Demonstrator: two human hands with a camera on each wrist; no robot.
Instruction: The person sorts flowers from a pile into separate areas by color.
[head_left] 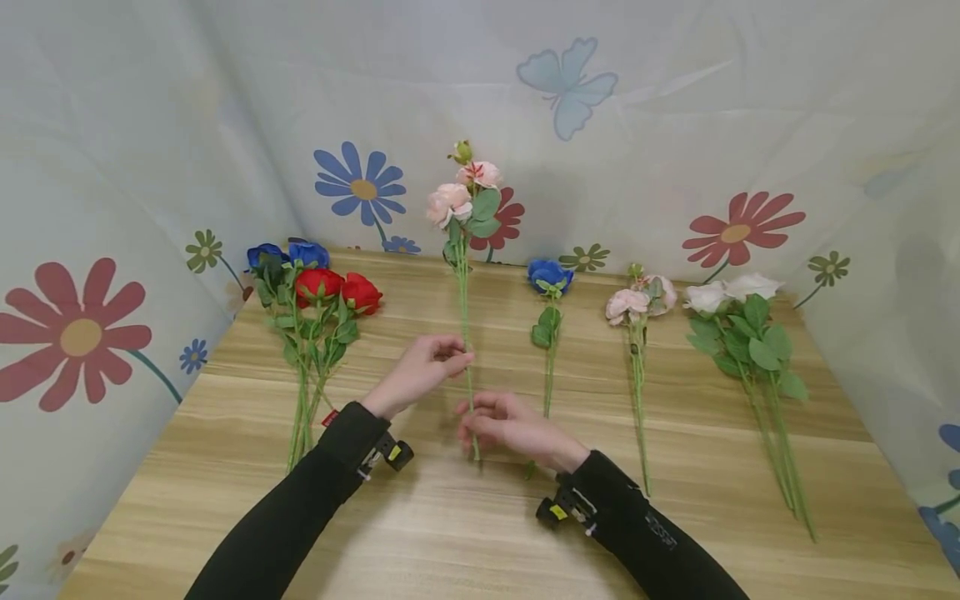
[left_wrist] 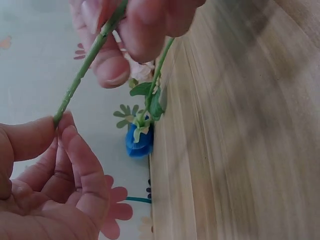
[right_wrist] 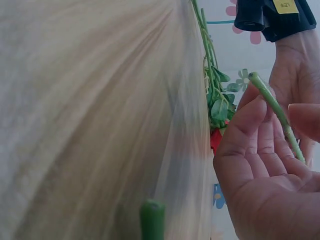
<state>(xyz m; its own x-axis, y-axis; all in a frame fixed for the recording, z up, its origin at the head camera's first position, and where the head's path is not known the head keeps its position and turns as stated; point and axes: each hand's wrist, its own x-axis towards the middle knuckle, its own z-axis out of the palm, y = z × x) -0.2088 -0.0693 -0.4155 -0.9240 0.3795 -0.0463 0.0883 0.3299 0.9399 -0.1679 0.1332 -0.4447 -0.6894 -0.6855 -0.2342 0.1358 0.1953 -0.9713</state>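
My L hand (head_left: 422,372) pinches pink rose (head_left: 451,205) by stem (head_left: 465,304), near-upright over worktop (head_left: 450,533); R hand (head_left: 517,425) curls loosely round lower end. Risk: top-heavy, prob. tips if L pinch slackens.

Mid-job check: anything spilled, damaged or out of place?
Nothing appears spilled or damaged. Possibly out of place: a lone blue flower right of the held pink flowers, while the other blue flowers lie beside the red flowers.

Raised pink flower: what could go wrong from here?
1. The raised pink flower might tip or twist: the left hand pinches only its thin stem, well below the top.
2. The right hand might nudge the blue flower, whose stem passes under it.
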